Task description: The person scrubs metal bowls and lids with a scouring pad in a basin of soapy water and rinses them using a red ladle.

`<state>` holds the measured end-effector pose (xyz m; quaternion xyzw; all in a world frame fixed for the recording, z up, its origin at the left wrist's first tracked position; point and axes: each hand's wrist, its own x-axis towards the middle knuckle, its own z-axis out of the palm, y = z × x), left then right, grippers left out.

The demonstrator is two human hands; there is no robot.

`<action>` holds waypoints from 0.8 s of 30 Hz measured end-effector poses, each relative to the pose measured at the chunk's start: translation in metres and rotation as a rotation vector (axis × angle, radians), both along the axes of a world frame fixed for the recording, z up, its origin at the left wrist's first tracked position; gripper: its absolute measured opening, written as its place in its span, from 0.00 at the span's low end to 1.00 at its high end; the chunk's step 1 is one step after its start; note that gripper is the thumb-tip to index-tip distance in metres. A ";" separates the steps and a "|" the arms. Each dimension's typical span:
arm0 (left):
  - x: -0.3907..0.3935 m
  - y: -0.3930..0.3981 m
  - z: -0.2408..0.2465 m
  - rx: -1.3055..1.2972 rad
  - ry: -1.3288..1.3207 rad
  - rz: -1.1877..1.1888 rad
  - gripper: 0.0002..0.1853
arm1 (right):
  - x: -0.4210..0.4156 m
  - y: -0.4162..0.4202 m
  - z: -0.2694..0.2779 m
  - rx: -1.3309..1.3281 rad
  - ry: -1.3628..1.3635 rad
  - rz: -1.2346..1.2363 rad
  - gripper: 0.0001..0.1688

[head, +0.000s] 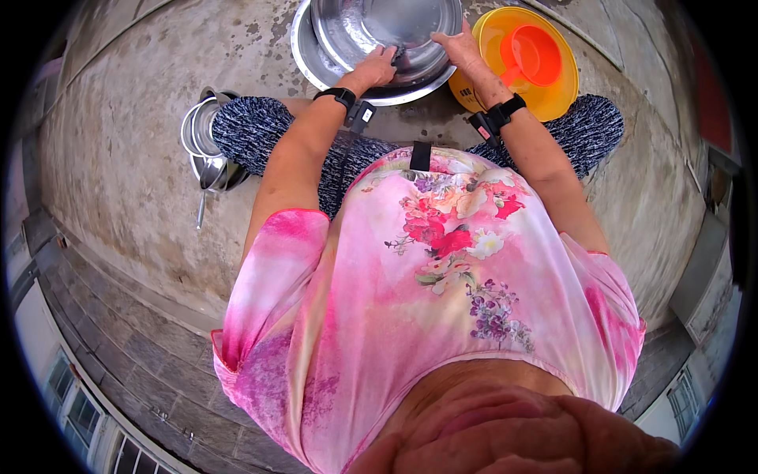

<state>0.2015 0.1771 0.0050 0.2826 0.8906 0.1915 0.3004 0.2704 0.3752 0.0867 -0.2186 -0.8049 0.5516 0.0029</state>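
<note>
A shiny metal basin [402, 21] is tilted inside a wider metal basin [303, 44] at the top of the view. My right hand [465, 52] grips the tilted basin's rim on its right side, thumb on the inside. Against the lower inner wall rests my left hand [376, 70], its fingers on a small dark scouring pad [399, 56] that is partly hidden. The upper edges of both basins run out of the picture.
Close to my right wrist stands a yellow plastic basin [565, 89] holding an orange dipper [536, 54]. Several metal bowls and pots [204, 127], one with a long handle [200, 212], sit beside my left knee. Wet patches mark the concrete floor [130, 178].
</note>
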 end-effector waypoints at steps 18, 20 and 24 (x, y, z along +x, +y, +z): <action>-0.033 -0.059 -0.034 0.064 0.129 0.461 0.19 | -0.001 0.001 0.081 0.804 0.380 0.218 0.46; -0.017 -0.034 0.013 0.296 -0.329 1.019 0.18 | 0.021 -0.003 0.091 0.597 0.391 0.176 0.47; -0.017 -0.043 0.009 0.415 -0.190 1.061 0.16 | 0.016 -0.008 0.032 0.305 0.319 -0.036 0.38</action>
